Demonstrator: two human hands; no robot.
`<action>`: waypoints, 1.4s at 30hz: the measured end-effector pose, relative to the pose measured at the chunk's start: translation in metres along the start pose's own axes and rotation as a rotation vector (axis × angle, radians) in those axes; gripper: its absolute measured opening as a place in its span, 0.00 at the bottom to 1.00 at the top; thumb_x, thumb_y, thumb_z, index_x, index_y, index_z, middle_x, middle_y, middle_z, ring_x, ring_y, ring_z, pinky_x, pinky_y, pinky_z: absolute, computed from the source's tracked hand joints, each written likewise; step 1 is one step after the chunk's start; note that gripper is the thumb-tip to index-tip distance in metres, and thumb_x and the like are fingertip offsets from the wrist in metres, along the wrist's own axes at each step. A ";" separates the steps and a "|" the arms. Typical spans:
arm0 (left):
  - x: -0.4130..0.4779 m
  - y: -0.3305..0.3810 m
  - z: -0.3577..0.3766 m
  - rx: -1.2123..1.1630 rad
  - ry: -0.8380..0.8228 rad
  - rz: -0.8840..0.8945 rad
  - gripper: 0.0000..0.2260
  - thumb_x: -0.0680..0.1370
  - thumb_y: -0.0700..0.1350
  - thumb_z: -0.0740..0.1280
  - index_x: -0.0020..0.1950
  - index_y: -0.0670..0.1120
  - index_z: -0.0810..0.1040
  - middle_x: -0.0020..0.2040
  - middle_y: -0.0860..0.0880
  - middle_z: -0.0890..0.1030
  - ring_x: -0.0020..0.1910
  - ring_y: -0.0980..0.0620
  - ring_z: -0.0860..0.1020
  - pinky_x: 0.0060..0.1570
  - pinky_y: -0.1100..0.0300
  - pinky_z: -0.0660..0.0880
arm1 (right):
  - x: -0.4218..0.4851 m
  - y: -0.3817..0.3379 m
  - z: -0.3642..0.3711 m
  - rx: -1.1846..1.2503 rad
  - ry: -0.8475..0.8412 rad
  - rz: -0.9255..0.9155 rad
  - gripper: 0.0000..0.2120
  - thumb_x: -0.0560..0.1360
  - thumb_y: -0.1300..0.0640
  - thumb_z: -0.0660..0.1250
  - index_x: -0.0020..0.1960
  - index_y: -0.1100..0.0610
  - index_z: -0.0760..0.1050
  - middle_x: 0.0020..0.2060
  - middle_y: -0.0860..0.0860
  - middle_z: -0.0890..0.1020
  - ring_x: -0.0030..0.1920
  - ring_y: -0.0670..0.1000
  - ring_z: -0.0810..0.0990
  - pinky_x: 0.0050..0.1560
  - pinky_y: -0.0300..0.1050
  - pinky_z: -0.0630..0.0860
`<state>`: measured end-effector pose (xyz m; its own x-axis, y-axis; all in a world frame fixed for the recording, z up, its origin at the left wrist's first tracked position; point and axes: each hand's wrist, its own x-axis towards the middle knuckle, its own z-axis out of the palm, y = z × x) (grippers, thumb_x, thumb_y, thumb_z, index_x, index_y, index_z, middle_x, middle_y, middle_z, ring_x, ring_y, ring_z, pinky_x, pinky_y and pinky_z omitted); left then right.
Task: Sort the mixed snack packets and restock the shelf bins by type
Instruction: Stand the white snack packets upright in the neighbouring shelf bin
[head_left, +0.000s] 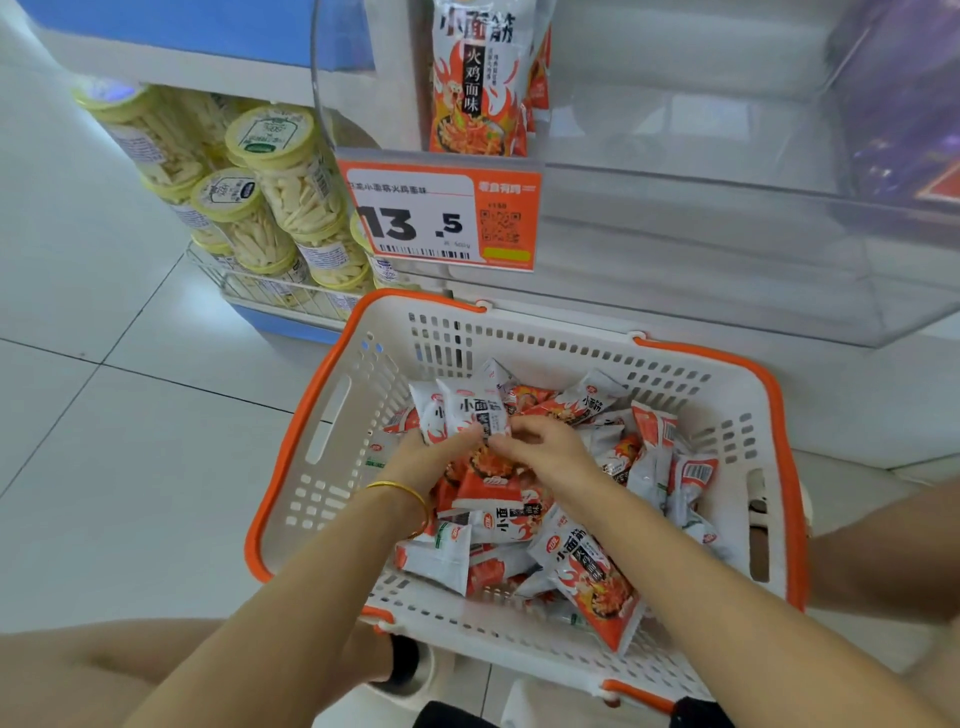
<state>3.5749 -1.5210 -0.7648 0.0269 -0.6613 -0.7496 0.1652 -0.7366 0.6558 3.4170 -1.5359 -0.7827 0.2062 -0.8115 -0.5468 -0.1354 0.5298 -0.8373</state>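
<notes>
A white basket with an orange rim (332, 415) sits on the floor and holds several white-and-orange snack packets (592, 571). Both hands are down inside it. My left hand (431, 457), a gold bangle on its wrist, grips a bunch of upright packets (475, 408) from the left. My right hand (545, 447) pinches the same bunch from the right, its fingers curled on the packet edges. Above the basket stands a clear acrylic shelf bin (727, 249) with one matching packet (475, 78) propped at its back left.
An orange price tag (441, 218) reading 13.5 hangs on the bin's front. Yellow-lidded jars (270, 197) fill a wire rack at the left. A purple-packaged bin (904, 104) is at the right. White floor tiles lie to the left; my knees flank the basket.
</notes>
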 end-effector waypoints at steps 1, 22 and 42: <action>-0.005 0.003 0.002 -0.002 0.008 0.045 0.15 0.73 0.45 0.72 0.58 0.43 0.78 0.51 0.40 0.83 0.47 0.42 0.83 0.50 0.46 0.79 | 0.002 -0.001 0.001 0.046 -0.024 0.025 0.04 0.76 0.55 0.67 0.46 0.54 0.80 0.39 0.48 0.83 0.39 0.47 0.81 0.34 0.40 0.76; -0.063 0.028 0.007 -0.184 -0.028 0.116 0.15 0.76 0.35 0.64 0.63 0.39 0.74 0.49 0.37 0.82 0.40 0.42 0.82 0.39 0.50 0.82 | -0.064 -0.048 -0.045 0.408 -0.109 0.006 0.18 0.68 0.58 0.69 0.57 0.60 0.76 0.50 0.59 0.82 0.48 0.56 0.82 0.52 0.53 0.78; -0.181 0.081 0.028 0.427 -0.299 0.802 0.32 0.65 0.50 0.75 0.65 0.58 0.67 0.57 0.54 0.79 0.55 0.54 0.79 0.54 0.54 0.77 | -0.167 -0.157 -0.028 0.291 -0.401 -0.310 0.33 0.61 0.55 0.80 0.63 0.60 0.74 0.56 0.61 0.81 0.56 0.61 0.81 0.57 0.57 0.78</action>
<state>3.5553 -1.4643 -0.5734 -0.2869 -0.9568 -0.0472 -0.1677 0.0016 0.9858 3.3769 -1.4905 -0.5595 0.5520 -0.8127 -0.1863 0.2495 0.3743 -0.8931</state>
